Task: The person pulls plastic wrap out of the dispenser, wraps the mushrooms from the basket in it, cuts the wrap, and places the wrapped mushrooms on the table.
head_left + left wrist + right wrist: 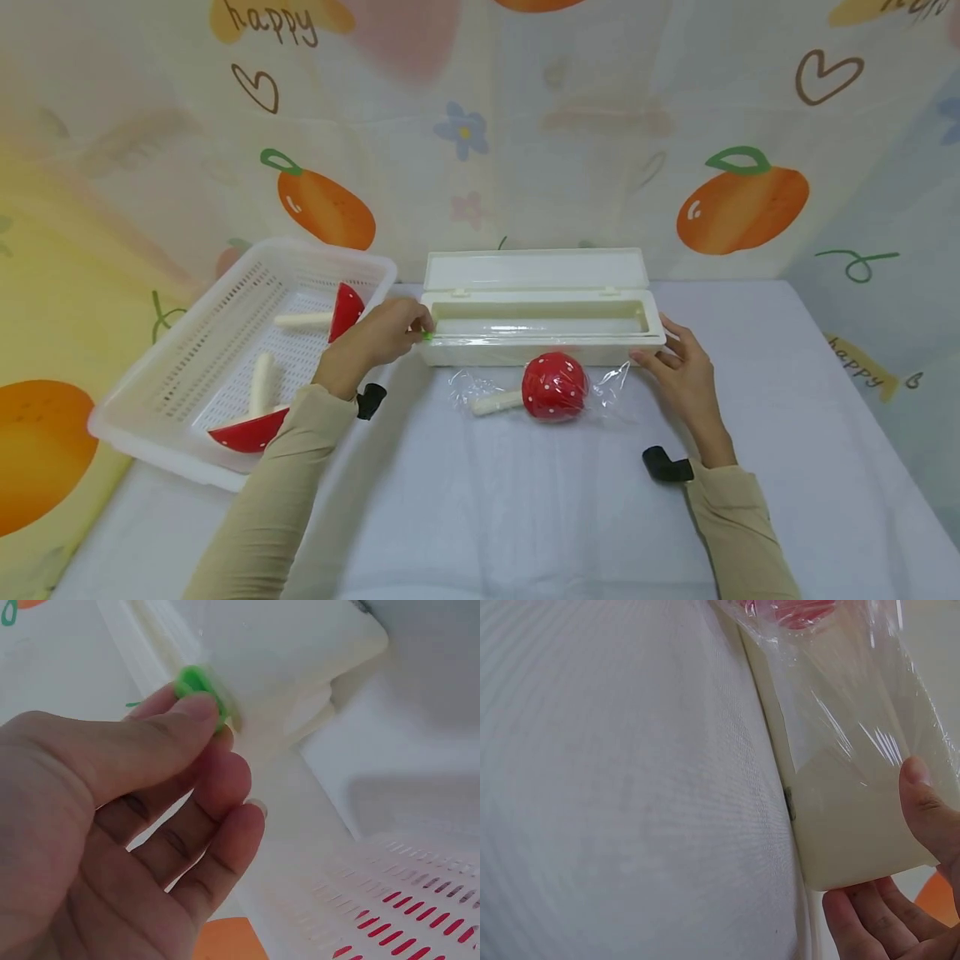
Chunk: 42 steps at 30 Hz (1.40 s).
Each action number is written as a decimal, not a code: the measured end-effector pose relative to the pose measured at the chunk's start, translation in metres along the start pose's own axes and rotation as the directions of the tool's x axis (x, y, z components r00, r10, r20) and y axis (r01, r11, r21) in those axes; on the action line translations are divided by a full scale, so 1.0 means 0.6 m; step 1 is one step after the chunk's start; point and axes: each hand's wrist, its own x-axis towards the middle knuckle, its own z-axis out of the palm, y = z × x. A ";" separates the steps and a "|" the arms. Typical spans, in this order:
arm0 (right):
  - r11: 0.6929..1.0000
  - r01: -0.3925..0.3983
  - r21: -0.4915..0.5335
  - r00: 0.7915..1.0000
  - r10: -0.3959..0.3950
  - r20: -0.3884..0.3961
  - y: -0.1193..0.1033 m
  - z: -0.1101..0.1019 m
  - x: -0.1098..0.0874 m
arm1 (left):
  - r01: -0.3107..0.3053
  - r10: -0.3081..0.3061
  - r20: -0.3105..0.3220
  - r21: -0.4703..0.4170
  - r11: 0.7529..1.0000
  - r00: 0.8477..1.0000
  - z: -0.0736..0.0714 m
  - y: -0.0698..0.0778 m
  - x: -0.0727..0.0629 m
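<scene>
A long white cling film dispenser (480, 356) stands at the back of the table, its lid (532, 269) raised. At its left end, my left hand (378, 332) pinches a small green slider (199, 684) between thumb and fingers. My right hand (684, 371) grips the dispenser's right end, thumb on the front face and fingers against the end wall. Clear film (859, 724) hangs down that front face. Before the dispenser lies a red toy mushroom (555, 386) with white dots and a pale stem, with clear film around it.
To the left, a white perforated basket (161, 354) holds red-capped mushroom pieces (253, 429) with pale stems; my left forearm reaches across its edge. A white cloth (525, 517) covers the table. A printed curtain (570, 158) hangs close behind the dispenser.
</scene>
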 end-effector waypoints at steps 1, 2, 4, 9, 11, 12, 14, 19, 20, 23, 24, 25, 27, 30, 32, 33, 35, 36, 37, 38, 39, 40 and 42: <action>1.000 -0.004 0.002 1.000 0.004 0.000 -0.001 -0.001 0.000 | 0.000 0.000 0.001 -0.002 1.000 1.000 0.000 0.000 0.001; 1.000 -0.009 0.001 1.000 0.009 -0.001 -0.001 -0.002 -0.001 | -0.005 0.005 0.001 -0.001 1.000 1.000 0.000 0.001 0.001; 1.000 -0.016 0.002 1.000 0.016 -0.001 -0.002 -0.003 -0.001 | -0.007 0.007 -0.005 0.001 1.000 1.000 0.002 0.002 0.002; 1.000 -0.026 -0.008 1.000 0.026 -0.002 0.000 -0.005 -0.002 | -0.035 0.035 -0.032 0.003 0.999 0.999 0.012 0.006 0.007; 1.000 -0.026 -0.007 1.000 0.026 0.000 0.001 -0.005 -0.002 | -0.049 0.049 -0.040 -0.002 0.999 0.998 0.019 0.011 0.012; 1.000 -0.027 -0.009 1.000 0.027 0.001 0.002 -0.005 -0.002 | -0.057 0.057 -0.041 -0.009 0.998 0.998 0.023 0.014 0.015; 1.000 -0.029 -0.009 1.000 0.029 0.004 0.003 -0.005 -0.002 | -0.065 0.065 -0.041 -0.012 0.998 0.997 0.032 0.022 0.022; 0.999 -0.035 -0.012 0.999 0.035 0.011 0.005 -0.004 -0.003 | -0.092 0.091 -0.028 -0.020 0.996 0.995 0.049 0.049 0.040; 0.999 -0.034 -0.014 0.999 0.035 0.010 0.005 -0.003 -0.003 | -0.093 0.093 -0.021 -0.027 0.995 0.995 0.051 0.055 0.043; 0.999 -0.034 -0.020 0.999 0.034 0.008 0.005 -0.002 -0.003 | -0.122 0.122 -0.012 -0.034 0.992 0.992 0.055 0.071 0.054; 0.999 -0.033 -0.020 0.999 0.033 0.007 0.005 -0.002 -0.003 | -0.130 0.129 -0.011 -0.032 0.991 0.992 0.057 0.076 0.058; 0.999 -0.030 -0.019 1.000 0.031 0.006 0.005 -0.002 -0.003 | -0.142 0.142 -0.013 -0.035 0.989 0.990 0.060 0.081 0.061; 0.999 -0.025 -0.020 1.000 0.025 0.005 0.005 -0.001 -0.003 | -0.176 0.175 -0.021 -0.032 0.984 0.984 0.066 0.090 0.067; 1.000 -0.019 -0.017 1.000 0.019 0.003 0.005 0.000 -0.003 | -0.222 0.221 -0.031 -0.042 0.974 0.975 0.075 0.105 0.078; 1.000 -0.017 -0.019 1.000 0.017 0.002 0.005 0.001 -0.002 | -0.246 0.244 -0.030 -0.059 0.968 0.969 0.081 0.115 0.086; 1.000 -0.017 -0.017 1.000 0.017 0.003 0.005 0.001 -0.002 | -0.253 0.252 -0.027 -0.069 0.965 0.967 0.083 0.120 0.090; 1.000 -0.015 -0.013 1.000 0.015 0.006 0.004 0.002 -0.002 | -0.265 0.264 -0.023 -0.084 0.961 0.964 0.088 0.130 0.098; 1.000 -0.011 -0.011 1.000 0.011 0.007 0.004 0.002 -0.002 | -0.266 0.265 -0.019 -0.093 0.959 0.964 0.090 0.135 0.101; 1.000 -0.009 -0.007 1.000 0.009 0.009 0.004 0.002 -0.001 | -0.265 0.264 -0.016 -0.104 0.959 0.964 0.093 0.140 0.105; 1.000 -0.006 -0.002 1.000 0.007 0.010 0.004 0.002 -0.001 | -0.267 0.267 -0.016 -0.111 0.957 0.963 0.095 0.144 0.109; 1.000 -0.005 0.000 1.000 0.005 0.010 0.003 0.002 -0.001 | -0.268 0.268 -0.017 -0.119 0.956 0.963 0.097 0.148 0.113; 1.000 -0.004 0.003 1.000 0.004 0.009 0.003 0.001 -0.001 | -0.272 0.271 -0.019 -0.126 0.954 0.962 0.098 0.152 0.116; 1.000 -0.002 0.008 1.000 0.002 0.010 0.002 0.001 0.000 | -0.280 0.279 -0.023 -0.140 0.950 0.960 0.102 0.159 0.123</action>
